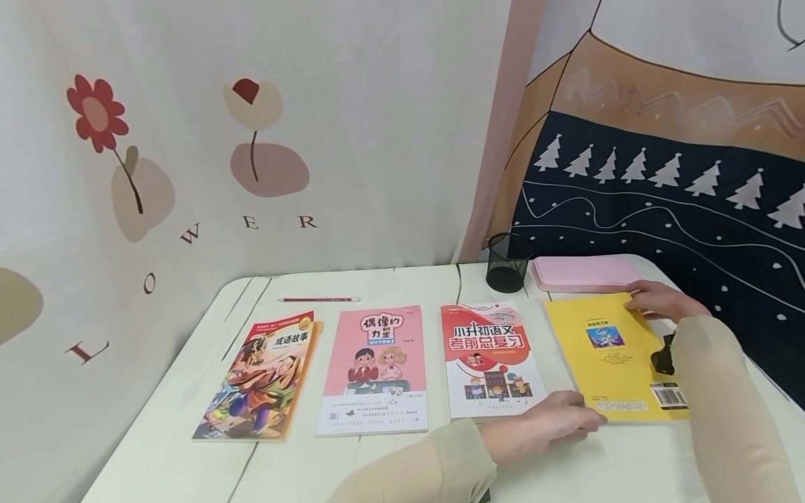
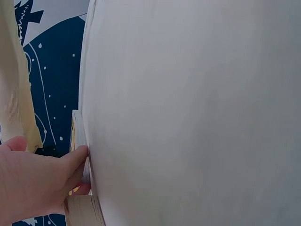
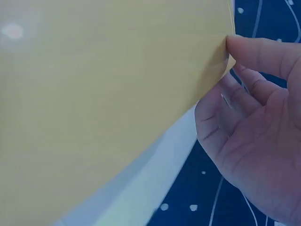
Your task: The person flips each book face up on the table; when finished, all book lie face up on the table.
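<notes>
A yellow book (image 1: 613, 381) lies with its barcode side up at the right of the row. My right hand (image 1: 666, 302) holds its far right corner; in the right wrist view, the thumb of this hand (image 3: 263, 127) presses on the yellow cover (image 3: 113, 94) and the fingers curl beneath. At the near left corner, my left hand (image 1: 553, 423) touches the book with fairly straight fingers. Seen from the left wrist, that hand (image 2: 42, 183) meets the page edges (image 2: 79, 129). A red-and-white book (image 1: 487, 360) lies just beyond the left forearm.
Further left lie a pink book (image 1: 380, 356) and a colourful storybook (image 1: 258, 381). A pencil (image 1: 319, 300) lies behind them. Near the table's back edge stand a black mesh pen holder (image 1: 506, 265) and a pink case (image 1: 585, 272). Patterned curtains hang behind the table.
</notes>
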{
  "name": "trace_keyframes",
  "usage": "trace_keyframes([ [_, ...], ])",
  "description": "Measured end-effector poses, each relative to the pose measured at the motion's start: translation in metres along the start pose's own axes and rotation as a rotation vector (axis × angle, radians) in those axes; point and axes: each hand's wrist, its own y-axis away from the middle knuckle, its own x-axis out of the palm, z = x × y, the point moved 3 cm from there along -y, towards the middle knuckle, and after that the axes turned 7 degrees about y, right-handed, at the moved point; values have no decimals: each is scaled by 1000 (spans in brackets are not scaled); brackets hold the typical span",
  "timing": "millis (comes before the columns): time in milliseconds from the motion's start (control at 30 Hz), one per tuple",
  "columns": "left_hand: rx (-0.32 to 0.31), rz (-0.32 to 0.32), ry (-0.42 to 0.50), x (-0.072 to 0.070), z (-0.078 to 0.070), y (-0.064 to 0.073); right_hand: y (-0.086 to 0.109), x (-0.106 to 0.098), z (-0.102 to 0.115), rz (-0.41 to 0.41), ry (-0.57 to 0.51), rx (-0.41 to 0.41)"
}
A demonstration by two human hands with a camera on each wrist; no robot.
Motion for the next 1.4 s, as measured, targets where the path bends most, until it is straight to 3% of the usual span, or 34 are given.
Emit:
trace_keyframes([
  [300, 14, -81, 95, 2, 2, -3, 23, -16, 7, -27, -70, -176],
  [500, 43, -158, 139, 5, 2, -3, 32, -22, 6, -13, -290, -253],
  [700, 67, -139, 218, 8, 2, -1, 41, -28, 3, 55, -518, -369],
  [1033, 107, -146, 279, 8, -1, 1, 38, -27, -3, 62, -683, -349],
  [1300, 188, -283, 120, 3, -8, 4, 37, -26, -4, 24, -652, -289],
  [1400, 217, -285, 92, 1, -10, 5, 35, -26, -2, 25, -647, -281],
])
